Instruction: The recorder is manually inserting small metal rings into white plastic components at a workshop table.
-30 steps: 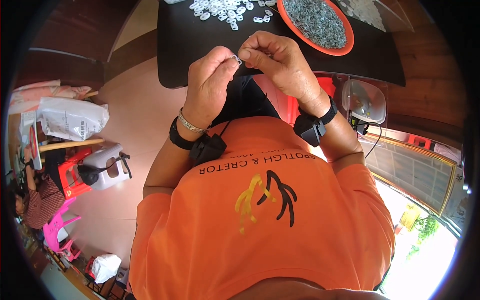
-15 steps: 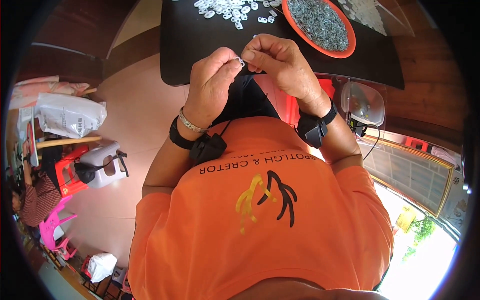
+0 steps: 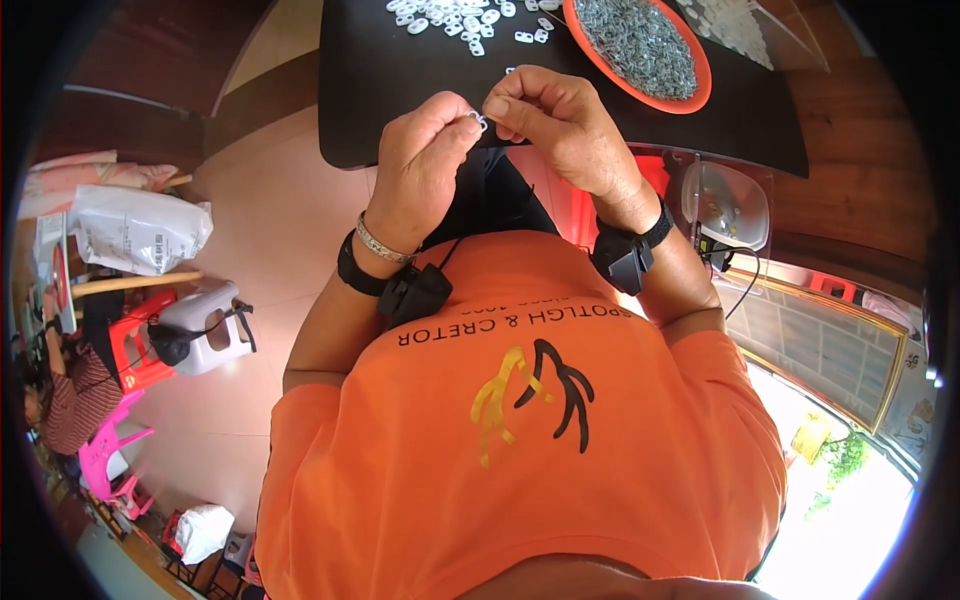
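My left hand is closed in a pinch on a small white plastic piece with holes, which sticks out past the fingertips. Right beside it, my right hand is also pinched, its thumb and forefinger meeting at the piece's edge. Whatever those right fingers grip is too small and hidden to make out. Both hands are raised over the near edge of the dark table. Beyond them lie many loose white plastic pieces, and an orange dish heaped with small grey metallic parts stands at the right.
A clear plastic tub stands below the table's right side. To the left are a white sack, a wooden stick, red and grey stools and a pink chair. Another person sits at the far left.
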Demonstrator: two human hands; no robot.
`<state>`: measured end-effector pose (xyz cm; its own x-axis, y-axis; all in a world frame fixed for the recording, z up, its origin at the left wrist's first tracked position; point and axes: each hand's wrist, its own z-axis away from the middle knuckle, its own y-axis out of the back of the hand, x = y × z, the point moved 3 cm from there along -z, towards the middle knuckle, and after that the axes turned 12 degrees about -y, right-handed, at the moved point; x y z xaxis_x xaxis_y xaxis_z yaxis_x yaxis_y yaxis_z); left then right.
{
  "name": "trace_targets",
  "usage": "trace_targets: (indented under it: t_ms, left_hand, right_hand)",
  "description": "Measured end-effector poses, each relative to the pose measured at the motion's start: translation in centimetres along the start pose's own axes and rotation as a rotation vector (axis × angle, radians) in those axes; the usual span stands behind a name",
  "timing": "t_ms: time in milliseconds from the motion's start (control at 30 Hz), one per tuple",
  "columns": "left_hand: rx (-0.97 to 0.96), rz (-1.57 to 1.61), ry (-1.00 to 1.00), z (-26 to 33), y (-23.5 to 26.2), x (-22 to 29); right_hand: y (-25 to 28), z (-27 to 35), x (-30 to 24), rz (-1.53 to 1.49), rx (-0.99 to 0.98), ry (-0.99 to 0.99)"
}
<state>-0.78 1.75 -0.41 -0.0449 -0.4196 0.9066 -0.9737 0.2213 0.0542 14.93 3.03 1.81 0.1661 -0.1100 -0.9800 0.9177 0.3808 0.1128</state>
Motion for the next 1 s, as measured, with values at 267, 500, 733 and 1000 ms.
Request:
trace_targets:
  t_ms: [267, 500, 733, 1000]
  left_hand:
    - [-0.009, -0.023, -0.008, 0.0, 0.0, -0.1]
    - [0.021, -0.013, -0.028, 0.1, -0.2, -0.1]
    - [0.009, -0.041, -0.061, 0.2, -0.1, 0.6]
    - [0.011, -0.013, -0.067, -0.2, 0.4, 0.1]
  right_hand:
    - [0.2, 0.1, 0.2, 0.039, 0.015, -0.010]
    - [-0.4, 0.4, -0.2, 0.160, 0.088, 0.025]
    - [-0.5, 0.5, -1.0, 0.211, 0.068, 0.073]
    - [-0.4, -0.3, -0.6, 0.085, 0.054, 0.031]
